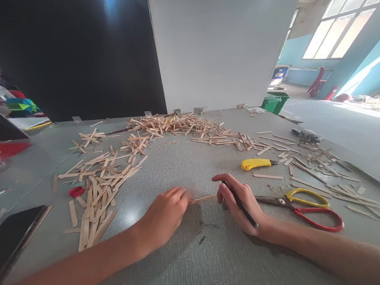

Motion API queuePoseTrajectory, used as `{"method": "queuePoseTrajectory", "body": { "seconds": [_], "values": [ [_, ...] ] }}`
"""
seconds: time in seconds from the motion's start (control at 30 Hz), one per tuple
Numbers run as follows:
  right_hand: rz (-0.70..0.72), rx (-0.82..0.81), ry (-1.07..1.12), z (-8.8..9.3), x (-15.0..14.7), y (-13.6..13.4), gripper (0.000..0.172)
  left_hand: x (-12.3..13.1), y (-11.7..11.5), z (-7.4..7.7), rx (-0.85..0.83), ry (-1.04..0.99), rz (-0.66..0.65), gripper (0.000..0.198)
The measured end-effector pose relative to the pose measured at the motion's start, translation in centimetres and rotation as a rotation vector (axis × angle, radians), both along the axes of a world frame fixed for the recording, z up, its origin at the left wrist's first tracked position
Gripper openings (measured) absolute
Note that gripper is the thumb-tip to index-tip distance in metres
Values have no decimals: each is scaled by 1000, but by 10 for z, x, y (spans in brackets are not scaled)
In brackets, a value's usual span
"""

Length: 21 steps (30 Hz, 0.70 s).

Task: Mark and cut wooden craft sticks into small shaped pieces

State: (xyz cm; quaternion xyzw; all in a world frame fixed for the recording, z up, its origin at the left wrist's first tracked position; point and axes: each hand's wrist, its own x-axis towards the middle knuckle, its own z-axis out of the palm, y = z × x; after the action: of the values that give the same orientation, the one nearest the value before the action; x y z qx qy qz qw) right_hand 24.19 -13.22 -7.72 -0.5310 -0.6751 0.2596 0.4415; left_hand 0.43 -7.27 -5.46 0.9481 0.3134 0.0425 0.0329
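Observation:
My left hand (pixel 170 212) is closed on one end of a wooden popsicle stick (pixel 204 199), held low over the grey table in front of me. The stick's other end points right, toward my right hand (pixel 241 202). That hand grips a slim black pen (pixel 242 207), its fingers curled and its rear end slanting down toward the wrist. The pen's tip is hidden or too blurred to make out. Just right of my right hand lie scissors (pixel 281 201) with one yellow and one red handle. Beyond them rests a yellow utility knife (pixel 255 163).
Loose popsicle sticks (pixel 175 125) form a heap along the back and down the left side. Cut pieces (pixel 332 187) are strewn at the right. A red ring (pixel 77 191) and a black phone (pixel 14 240) lie left. A black-and-white panel (pixel 221 45) stands across the back edge.

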Motion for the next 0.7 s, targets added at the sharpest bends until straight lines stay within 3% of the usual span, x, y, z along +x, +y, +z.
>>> {"method": "queuePoseTrajectory", "body": {
  "seconds": [0.17, 0.5, 0.6, 0.7],
  "values": [
    [1, -54, 87, -3, 1, 2, 35, 1, 0, 1, -68, -73, 53, 19],
    [3, -17, -10, 6, -1, 3, 36, -2, 12, 7, -325, -310, 136, 19],
    [6, -17, -9, 6, -1, 4, 36, -1, 11, 14, -443, -414, 181, 17],
    [8, -40, 31, 4, -1, 4, 36, 0, 10, 31, -581, -525, 214, 18]
  ]
}}
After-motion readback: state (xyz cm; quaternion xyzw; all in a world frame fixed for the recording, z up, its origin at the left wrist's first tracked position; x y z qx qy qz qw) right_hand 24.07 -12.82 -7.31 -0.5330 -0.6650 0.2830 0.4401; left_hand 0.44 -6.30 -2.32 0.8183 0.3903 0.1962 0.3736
